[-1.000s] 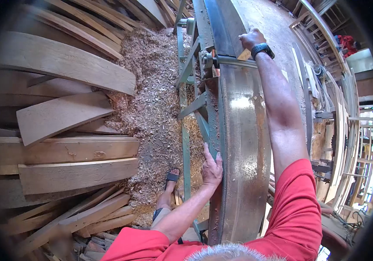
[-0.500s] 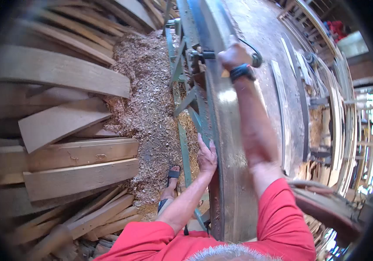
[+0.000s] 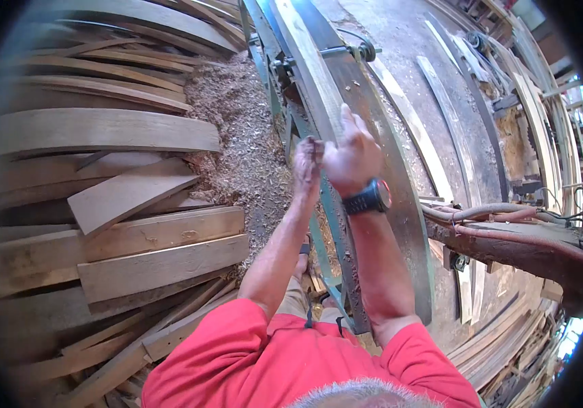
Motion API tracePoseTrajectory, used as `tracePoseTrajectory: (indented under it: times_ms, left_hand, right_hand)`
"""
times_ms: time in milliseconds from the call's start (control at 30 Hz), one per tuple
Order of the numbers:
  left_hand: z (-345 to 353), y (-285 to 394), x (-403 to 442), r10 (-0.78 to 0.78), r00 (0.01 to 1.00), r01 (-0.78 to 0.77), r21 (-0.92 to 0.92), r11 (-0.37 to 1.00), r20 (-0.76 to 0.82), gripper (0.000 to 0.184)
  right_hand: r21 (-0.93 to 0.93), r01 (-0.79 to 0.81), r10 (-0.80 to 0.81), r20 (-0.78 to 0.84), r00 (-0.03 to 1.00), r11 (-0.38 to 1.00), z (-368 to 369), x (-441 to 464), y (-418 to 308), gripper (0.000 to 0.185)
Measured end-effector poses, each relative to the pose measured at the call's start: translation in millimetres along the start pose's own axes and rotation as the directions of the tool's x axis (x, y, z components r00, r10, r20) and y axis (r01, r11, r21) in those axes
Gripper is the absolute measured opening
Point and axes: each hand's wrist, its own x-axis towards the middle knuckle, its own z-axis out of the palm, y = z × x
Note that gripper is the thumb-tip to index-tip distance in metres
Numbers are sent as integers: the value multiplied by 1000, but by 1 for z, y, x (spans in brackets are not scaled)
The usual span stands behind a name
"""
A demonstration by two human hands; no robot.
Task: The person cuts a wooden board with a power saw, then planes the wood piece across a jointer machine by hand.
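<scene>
A long wooden board (image 3: 305,58) lies lengthwise on the machine bed (image 3: 390,177), running away from me. My right hand (image 3: 354,155), with a dark watch on its wrist, is closed on the board's near end, fingers along its right side and thumb on the left. Close beside it, at the board's left edge, my left hand (image 3: 307,163) has its fingers curled. The left hand is slightly blurred, and what its fingers close on is hidden. A dark crossbar (image 3: 336,50) with a round knob (image 3: 366,49) spans the bed farther away.
Stacked planks (image 3: 162,262) fill the left side. Wood shavings (image 3: 237,136) cover the floor between them and the machine's green frame (image 3: 329,245). Hoses (image 3: 482,214) run over a brown beam (image 3: 509,255) at the right. Long strips (image 3: 451,122) lie on the floor beyond the bed.
My right hand has come back toward me from the crossbar area, and the board's near end is now under it. My left hand has left the bed's edge and curled beside the right. The view has shifted.
</scene>
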Motion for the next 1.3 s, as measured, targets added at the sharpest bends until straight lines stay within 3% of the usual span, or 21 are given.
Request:
tracePoseTrajectory:
  times_ms: [33,67,100,167,267,300,333,367,400,467,600,667,700,767,867,933,1000,1067,1100,1200,1300]
  left_hand:
    - [7,5,1,-233,961,263,-235,936,150,55]
    - [21,22,-11,-226,963,255,-238,937,144,55]
    - [43,50,-29,-212,941,317,-466,826,263,60]
    - [66,88,-48,-164,911,388,-650,654,379,66]
    - [74,125,-61,-177,917,390,-706,591,358,70]
    - [75,143,-63,-79,926,312,-632,709,369,68]
    - [71,153,-62,13,921,219,-547,808,389,66]
    - [64,151,-50,-77,904,331,-574,749,421,63]
    - [65,147,-40,-85,900,364,-631,686,427,62]
    - [66,152,-42,-120,915,326,-530,783,386,64]
    - [59,148,-46,-104,923,314,-569,760,370,64]
    - [53,141,-45,-57,877,404,-668,625,477,64]
    - [53,135,-45,-40,904,352,-685,638,426,62]
    - [42,131,-54,20,866,389,-698,601,500,61]
    - [27,130,-56,-62,904,336,-615,713,422,51]
    - [10,125,-54,-81,908,349,-635,689,412,40]
    - [-8,115,-58,-44,905,310,-586,749,422,36]
    - [-17,112,-63,-151,955,284,-643,711,254,40]
    - [-41,90,-49,-105,920,352,-680,643,377,42]
    - [-47,102,-59,-162,934,337,-633,697,319,42]
    - [-46,108,-57,-141,890,429,-696,576,433,44]
  right_hand:
    - [18,-9,8,17,1000,1000,-13,-8,-6,69]
    - [21,0,-1,19,1000,1000,-23,-13,-12,69]
    - [39,21,-21,8,1000,999,-33,-17,-16,68]
    - [51,42,-41,-7,999,998,-50,-19,-24,68]
    - [194,140,-140,-13,990,971,-72,-17,-33,61]
    - [394,53,-74,38,997,917,-80,-14,-35,59]
    - [574,-47,-15,104,995,818,-83,-12,-35,58]
    - [714,-61,-32,117,993,697,-82,-7,-30,57]
    - [835,-221,20,244,970,504,-87,-5,-26,63]
    - [906,-205,129,169,977,370,-91,-7,-32,57]
    - [901,-144,10,153,988,410,-56,15,-4,55]
    - [858,-218,-2,248,969,465,-55,14,-13,52]
    - [858,-221,5,247,969,463,-56,11,-17,52]
    - [868,-426,75,421,904,256,-59,6,-25,47]
    - [756,-602,45,613,789,255,-37,5,-8,55]
    - [775,-577,41,588,808,258,-20,-6,-3,50]
    - [888,-404,-127,437,890,220,4,-17,3,48]
    - [866,-394,-110,444,889,309,21,-22,3,48]
    - [885,-379,-96,416,904,271,36,-27,0,48]
    - [882,-431,-101,454,885,188,52,-33,3,51]
    - [887,-431,-111,451,886,165,34,-40,-7,51]
